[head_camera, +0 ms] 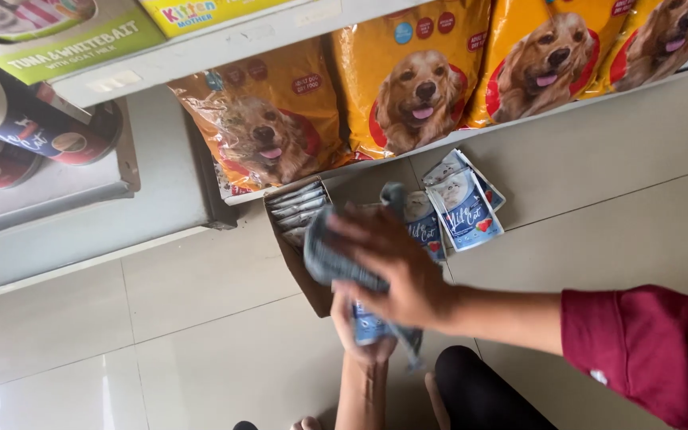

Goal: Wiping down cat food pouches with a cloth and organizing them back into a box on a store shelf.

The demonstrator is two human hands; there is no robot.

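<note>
My right hand [398, 271] reaches in from the right in a dark red sleeve and grips a grey cloth [324, 259], pressing it over a pouch. My left hand [362, 338] comes up from below and holds that blue and white pet food pouch [369, 325], mostly hidden under the cloth and my right hand. Just beyond my hands stands an open brown cardboard box [296, 263] with several pouches upright inside. More blue and white pouches [463, 211] lie loose on the floor to the right of the box.
Yellow dog food bags [420, 87] stand on a low grey shelf [153, 183] above the box. Round tins [17, 131] and green cartons [65, 40] fill shelves at the upper left. Pale floor tiles [201, 350] spread below. My dark-clad knee [479, 390] sits at the bottom.
</note>
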